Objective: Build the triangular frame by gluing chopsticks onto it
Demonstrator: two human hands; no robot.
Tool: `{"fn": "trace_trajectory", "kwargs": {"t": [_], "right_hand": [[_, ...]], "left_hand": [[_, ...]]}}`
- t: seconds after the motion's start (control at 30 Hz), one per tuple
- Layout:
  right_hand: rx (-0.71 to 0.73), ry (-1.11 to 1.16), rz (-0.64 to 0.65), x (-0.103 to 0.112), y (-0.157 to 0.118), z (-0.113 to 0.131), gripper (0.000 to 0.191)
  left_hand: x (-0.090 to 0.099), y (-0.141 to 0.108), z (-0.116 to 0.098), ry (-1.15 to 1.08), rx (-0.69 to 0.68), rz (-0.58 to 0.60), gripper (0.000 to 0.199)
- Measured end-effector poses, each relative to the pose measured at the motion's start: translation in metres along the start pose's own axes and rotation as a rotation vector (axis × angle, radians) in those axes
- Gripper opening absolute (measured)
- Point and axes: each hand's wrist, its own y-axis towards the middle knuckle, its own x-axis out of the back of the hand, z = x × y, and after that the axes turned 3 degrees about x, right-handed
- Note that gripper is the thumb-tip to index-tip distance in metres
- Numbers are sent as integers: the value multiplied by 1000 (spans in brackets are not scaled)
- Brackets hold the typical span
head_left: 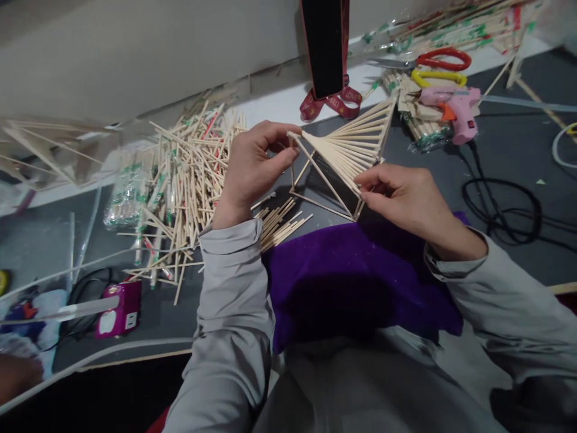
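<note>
A frame built of thin wooden sticks (347,151) stands over the dark table, with a row of sticks fanned out across its upper side. My left hand (259,168) pinches its upper left corner between thumb and fingers. At the lower right of the fan, my right hand (401,195) has thumb and fingers closed on the stick ends near the frame's edge. Whether the stick there is loose or fixed cannot be made out. Several loose sticks (282,225) lie just below the frame, beside a purple cloth (360,264) at the table's near edge.
A big heap of sticks (193,174) covers the left, with wrapped bundles (126,195). To the right lie a pink glue gun (455,105) with its black cable (500,210) and red-handled scissors (444,59). A dark phone-like slab (322,48) stands behind. A magenta box (119,308) sits left.
</note>
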Motion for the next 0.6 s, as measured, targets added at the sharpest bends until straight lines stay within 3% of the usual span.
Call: {"fn": "trace_trajectory", "kwargs": {"t": [0.1, 0.23, 0.37, 0.47, 0.6], "right_hand": [[17, -39, 9, -1, 0, 3, 19], [-20, 15, -73, 4, -3, 6, 22], [-75, 119, -121, 14, -6, 16, 23], [20, 111, 6, 15, -9, 26, 15], [205, 15, 338, -3, -17, 28, 15]], "left_hand": [[1, 0, -2, -9, 18, 5, 24], [9, -1, -4, -24, 35, 36, 29], [25, -8, -11, -45, 74, -76, 30], [37, -18, -33, -60, 45, -271, 23], [55, -31, -84, 4, -133, -485, 19]]}}
